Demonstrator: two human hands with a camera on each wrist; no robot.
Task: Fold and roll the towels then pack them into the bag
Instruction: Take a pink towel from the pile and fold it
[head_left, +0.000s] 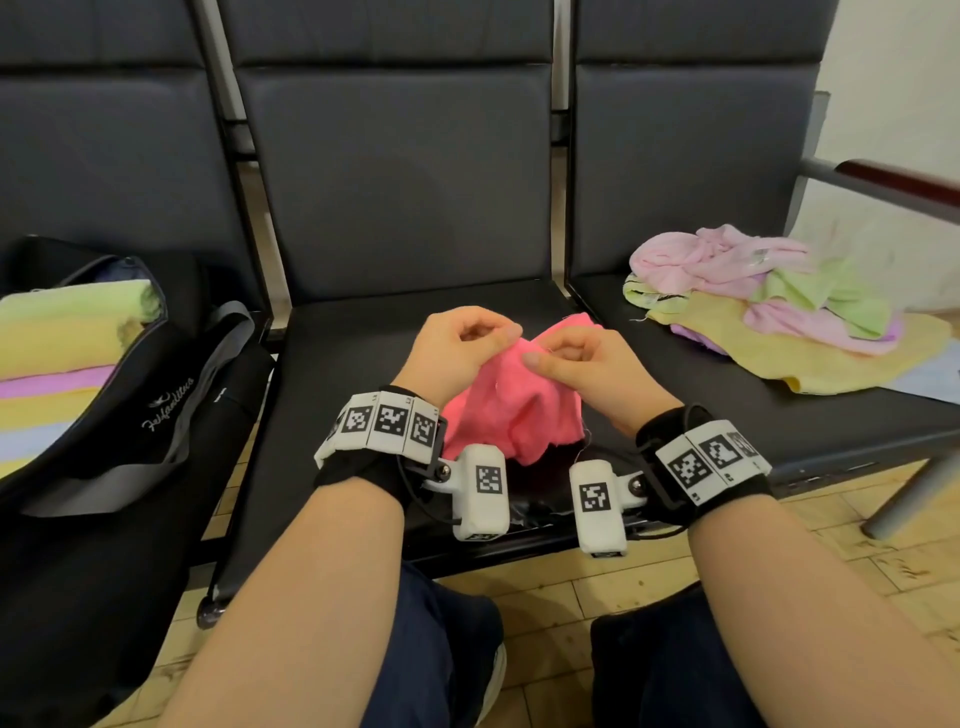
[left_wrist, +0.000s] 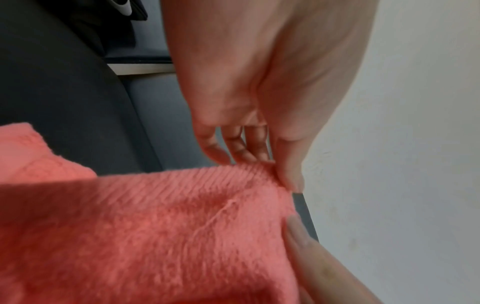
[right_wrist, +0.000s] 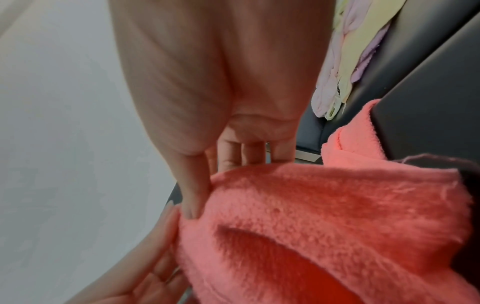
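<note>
A bright pink towel (head_left: 498, 410) hangs crumpled above the middle seat, lifted by its top edge. My left hand (head_left: 462, 348) pinches that edge between thumb and fingers, and my right hand (head_left: 571, 364) pinches it right beside, the two hands almost touching. The left wrist view shows my thumb (left_wrist: 291, 164) pressed on the ribbed hem of the pink towel (left_wrist: 155, 226). In the right wrist view my thumb (right_wrist: 192, 191) clamps the fluffy pink towel (right_wrist: 324, 216). A black bag (head_left: 156, 395) lies open on the left seat with folded yellow, green and purple towels inside.
A loose heap of pale pink, green, yellow and lilac towels (head_left: 779, 306) lies on the right seat. Dark padded seat backs (head_left: 405, 171) rise behind. A wooden armrest (head_left: 904, 182) sticks out at far right. My knees are below the seat's front edge.
</note>
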